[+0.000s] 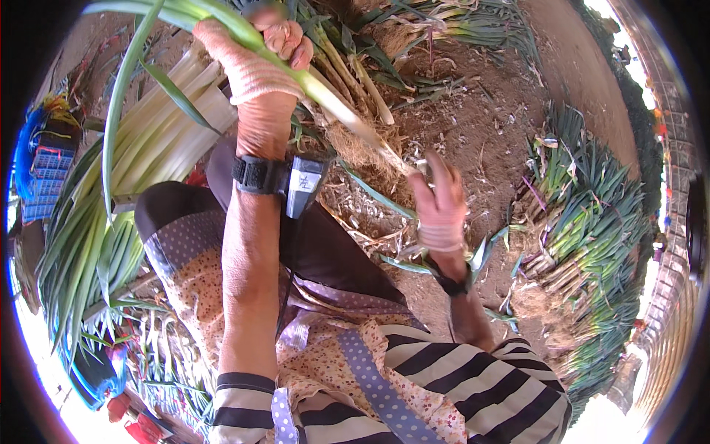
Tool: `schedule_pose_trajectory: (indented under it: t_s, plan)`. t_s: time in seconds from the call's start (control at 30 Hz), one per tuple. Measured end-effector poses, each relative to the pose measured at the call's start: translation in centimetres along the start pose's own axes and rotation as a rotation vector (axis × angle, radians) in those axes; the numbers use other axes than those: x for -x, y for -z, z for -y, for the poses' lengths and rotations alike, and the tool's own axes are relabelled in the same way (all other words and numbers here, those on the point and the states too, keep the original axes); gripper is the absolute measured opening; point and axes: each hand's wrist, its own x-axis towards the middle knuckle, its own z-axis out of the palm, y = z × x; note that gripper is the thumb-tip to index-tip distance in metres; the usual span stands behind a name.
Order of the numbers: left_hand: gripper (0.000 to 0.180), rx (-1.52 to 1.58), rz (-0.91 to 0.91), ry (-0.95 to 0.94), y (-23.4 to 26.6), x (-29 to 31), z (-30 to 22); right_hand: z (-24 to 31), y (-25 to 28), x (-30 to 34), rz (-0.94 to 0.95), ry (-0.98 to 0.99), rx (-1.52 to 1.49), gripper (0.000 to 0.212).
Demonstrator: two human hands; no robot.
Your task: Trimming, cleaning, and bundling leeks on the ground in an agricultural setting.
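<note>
Striped sleeve (pixel 242 408) foremost, left hand (pixel 250 72) grips a leek (pixel 325 93), root end (pixel 396 157) pointing lower right, some leaves (pixel 174 13) cropped; right hand (pixel 441 203) blurred, hold unclear.

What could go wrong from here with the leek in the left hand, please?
The left hand grips the leek, its pale root end reaching toward the right hand, so a sharp tug might snap it. The dark cable beside the left forearm could snag if the arm swings.
</note>
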Motion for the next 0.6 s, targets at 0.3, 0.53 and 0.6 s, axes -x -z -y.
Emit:
schedule_pose_trajectory:
  t_s: [0.3,0.53,0.6]
  plan:
    - [0.077,-0.075,-0.373,-0.025,-2.5,-0.1,0.7,3.1,-9.3,-6.7,0.02,-0.559,-0.381,0.022]
    - [0.072,0.01,-0.215,0.029,-3.4,-0.6,0.9,-1.9,-12.1,-6.4,0.407,-1.266,-1.01,0.018]
    - [0.068,0.007,-0.262,-0.002,-3.8,0.0,0.7,-0.1,-8.3,-7.6,0.35,-1.286,-1.011,0.025]
